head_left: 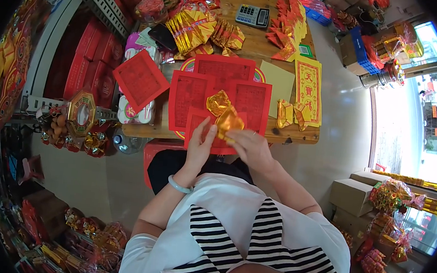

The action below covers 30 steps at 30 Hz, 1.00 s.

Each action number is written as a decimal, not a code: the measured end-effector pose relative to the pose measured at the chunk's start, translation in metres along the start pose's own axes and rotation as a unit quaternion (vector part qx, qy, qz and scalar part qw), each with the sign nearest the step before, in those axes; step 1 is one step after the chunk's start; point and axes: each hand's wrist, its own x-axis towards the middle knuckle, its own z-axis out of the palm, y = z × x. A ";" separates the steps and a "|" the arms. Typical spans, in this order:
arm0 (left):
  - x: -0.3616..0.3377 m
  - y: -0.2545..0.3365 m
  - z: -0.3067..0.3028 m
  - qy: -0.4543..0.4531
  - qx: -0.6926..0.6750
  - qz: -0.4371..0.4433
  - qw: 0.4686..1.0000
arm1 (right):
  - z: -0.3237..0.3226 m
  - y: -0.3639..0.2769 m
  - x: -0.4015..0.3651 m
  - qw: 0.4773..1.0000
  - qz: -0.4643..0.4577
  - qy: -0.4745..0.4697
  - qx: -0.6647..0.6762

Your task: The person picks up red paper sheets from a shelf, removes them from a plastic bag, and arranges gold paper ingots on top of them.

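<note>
In the head view, a folded gold foil paper [230,123] is pinched by the fingers of my right hand [252,148] at its lower right side. At its left edge is my left hand [200,144], with fingers stretched out and the thumb tip close to or touching the foil. Just above lies another folded gold foil paper [218,102], resting on red paper sheets [251,104] with dark printed panels. These sheets overlap in a fan over a round, colourful-edged piece [260,75], which they mostly cover.
One more red sheet [141,81] lies left. Folded gold papers [190,29], a calculator [252,16] and red-gold folded pieces [288,31] stand farther back. Yellow printed paper [308,89] and small gold pieces [293,114] lie right on the wooden table [280,136].
</note>
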 end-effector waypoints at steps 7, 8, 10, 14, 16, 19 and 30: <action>0.006 -0.017 -0.019 0.001 -0.004 -0.019 1.000 | 0.047 0.083 0.067 0.983 0.100 0.089 -0.123; 0.005 -0.018 -0.021 -0.006 -0.001 -0.018 1.000 | 0.055 0.092 0.075 0.980 0.106 0.087 -0.141; 0.006 -0.021 -0.026 -0.011 0.001 -0.017 1.000 | 0.069 0.107 0.084 0.977 0.112 0.084 -0.159; 0.009 -0.026 -0.035 -0.009 -0.008 -0.005 1.000 | 0.092 0.129 0.091 0.980 0.085 0.053 -0.173; 0.009 -0.026 -0.038 -0.008 -0.013 -0.009 1.000 | 0.099 0.133 0.090 0.979 0.081 0.045 -0.181; 0.008 -0.025 -0.040 -0.012 -0.026 -0.021 0.999 | 0.105 0.141 0.087 0.975 0.076 0.027 -0.209; 0.002 -0.017 -0.039 -0.008 0.001 -0.023 1.000 | 0.037 0.120 0.042 0.968 0.178 0.125 -0.122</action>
